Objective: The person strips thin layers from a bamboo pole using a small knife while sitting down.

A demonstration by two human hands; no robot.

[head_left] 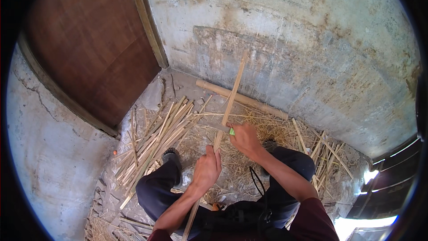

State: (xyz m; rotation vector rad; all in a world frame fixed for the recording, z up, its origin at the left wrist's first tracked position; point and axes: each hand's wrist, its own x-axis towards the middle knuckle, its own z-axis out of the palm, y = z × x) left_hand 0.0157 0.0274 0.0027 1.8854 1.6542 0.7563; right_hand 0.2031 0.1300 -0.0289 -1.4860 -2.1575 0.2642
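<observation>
A long flat bamboo strip (233,91) runs from near my lap up toward the wall, tilted slightly right at its far end. My left hand (207,168) is closed round its middle, the thumb along the strip. Just beyond, my right hand (245,139) grips a knife (219,126) by its handle, of which a bright green bit shows. The knife's blade points left and lies across the strip, a short way above my left fingers. Whether its edge is sunk into the bamboo I cannot tell.
Many cut bamboo strips (154,145) lie piled at my left, with more sticks (327,154) at my right. A round bamboo pole (254,101) rests along the stained wall (285,27). Thin shavings (254,122) cover the floor. A brown door (93,40) stands at the far left.
</observation>
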